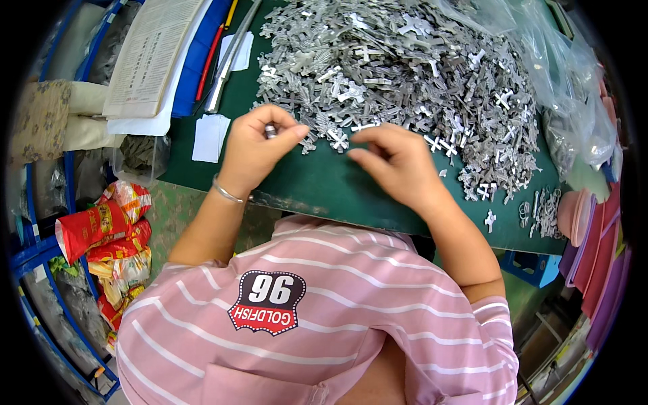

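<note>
A large heap of small silvery metal cross-shaped pieces (405, 74) covers much of the green table (304, 182). At the heap's near left edge, my left hand (260, 138) is curled closed around a small metal cylinder (271, 131); only its rounded end shows between the fingers. Its thumb and forefinger meet close to a few pieces at the edge. My right hand (401, 162) hovers at the near edge of the heap with thumb and forefinger apart, and nothing shows between them. One bright cross piece (337, 139) lies between the two hands.
White paper slips (210, 138), a metal rod (229, 57) and a red pencil (210, 62) lie left, beside a printed sheet (152, 54). Clear plastic bags (567, 81) stand right. Several small pieces (545, 212) sit apart at the right edge. Red packages (101, 226) hang lower left.
</note>
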Demonstrator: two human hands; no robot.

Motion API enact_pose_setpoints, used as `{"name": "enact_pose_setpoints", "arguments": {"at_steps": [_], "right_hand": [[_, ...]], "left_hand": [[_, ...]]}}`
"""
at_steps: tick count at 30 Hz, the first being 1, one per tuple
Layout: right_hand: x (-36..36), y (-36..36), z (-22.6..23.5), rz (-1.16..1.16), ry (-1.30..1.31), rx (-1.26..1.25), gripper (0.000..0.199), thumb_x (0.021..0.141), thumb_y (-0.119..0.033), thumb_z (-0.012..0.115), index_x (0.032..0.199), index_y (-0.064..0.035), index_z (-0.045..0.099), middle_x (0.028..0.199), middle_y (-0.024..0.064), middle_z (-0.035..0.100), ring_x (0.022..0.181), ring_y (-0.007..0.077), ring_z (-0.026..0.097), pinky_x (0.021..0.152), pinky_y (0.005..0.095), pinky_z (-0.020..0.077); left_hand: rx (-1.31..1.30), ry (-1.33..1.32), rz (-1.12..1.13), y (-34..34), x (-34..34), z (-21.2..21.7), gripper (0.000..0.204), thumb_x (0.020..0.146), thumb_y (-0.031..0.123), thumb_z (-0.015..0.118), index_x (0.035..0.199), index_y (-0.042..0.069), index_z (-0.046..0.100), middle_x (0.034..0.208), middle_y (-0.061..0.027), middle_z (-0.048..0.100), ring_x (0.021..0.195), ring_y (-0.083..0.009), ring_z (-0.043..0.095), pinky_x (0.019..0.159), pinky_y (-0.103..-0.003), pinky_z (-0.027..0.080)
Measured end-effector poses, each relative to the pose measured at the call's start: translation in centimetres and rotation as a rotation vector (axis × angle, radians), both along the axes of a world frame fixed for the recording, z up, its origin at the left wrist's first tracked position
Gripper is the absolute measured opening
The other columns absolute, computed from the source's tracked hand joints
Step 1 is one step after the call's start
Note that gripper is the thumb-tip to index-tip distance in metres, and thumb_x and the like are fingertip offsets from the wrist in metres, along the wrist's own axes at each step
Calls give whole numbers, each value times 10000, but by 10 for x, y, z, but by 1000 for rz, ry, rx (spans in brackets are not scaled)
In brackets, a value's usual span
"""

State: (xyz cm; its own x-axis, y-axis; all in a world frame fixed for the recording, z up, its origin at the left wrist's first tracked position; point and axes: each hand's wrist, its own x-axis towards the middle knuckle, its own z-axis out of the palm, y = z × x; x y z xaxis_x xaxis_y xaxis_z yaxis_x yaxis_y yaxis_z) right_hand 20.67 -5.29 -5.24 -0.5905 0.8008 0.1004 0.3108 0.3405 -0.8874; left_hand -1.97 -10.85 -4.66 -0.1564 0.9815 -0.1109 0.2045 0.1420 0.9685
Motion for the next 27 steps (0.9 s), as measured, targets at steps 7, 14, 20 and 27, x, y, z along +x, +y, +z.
{"name": "enact_pose_setpoints", "arguments": {"at_steps": [7, 14, 20, 27], "right_hand": [[-17, -1, 0, 38, -317, 185, 143, 789, -132, 621, 856, -6, 610, 788, 166, 594, 699, 357, 593, 626, 429, 482], [16, -2, 2, -57, 139, -922, 209, 879, -148, 600, 950, 44, 642, 709, 47, 615, 530, 60, 470, 455, 199, 349], [27, -4, -1, 27, 528, -1116, 189, 869, -55, 521, 1002, 53, 600, 772, 119, 622, 526, 108, 475, 414, 198, 324], [28, 12, -2, 218, 852, -1022, 158, 803, -68, 544, 925, 22, 585, 867, 126, 595, 707, 175, 567, 506, 249, 448]], "left_hand": [[153, 595, -57, -11, 15, -12, 236, 682, 74, 739, 884, 26, 628, 841, -76, 583, 721, -185, 580, 599, -271, 460], [226, 491, -291, -20, 31, -14, 268, 676, 107, 745, 900, 23, 623, 866, -99, 571, 770, -256, 585, 665, -326, 481], [181, 556, -478, -16, 27, -9, 283, 669, 102, 742, 913, 31, 617, 923, -90, 550, 772, -258, 584, 663, -327, 482], [224, 359, -334, -12, 21, -12, 136, 762, 86, 687, 870, 17, 641, 805, -65, 609, 750, -187, 603, 660, -286, 476]]}}
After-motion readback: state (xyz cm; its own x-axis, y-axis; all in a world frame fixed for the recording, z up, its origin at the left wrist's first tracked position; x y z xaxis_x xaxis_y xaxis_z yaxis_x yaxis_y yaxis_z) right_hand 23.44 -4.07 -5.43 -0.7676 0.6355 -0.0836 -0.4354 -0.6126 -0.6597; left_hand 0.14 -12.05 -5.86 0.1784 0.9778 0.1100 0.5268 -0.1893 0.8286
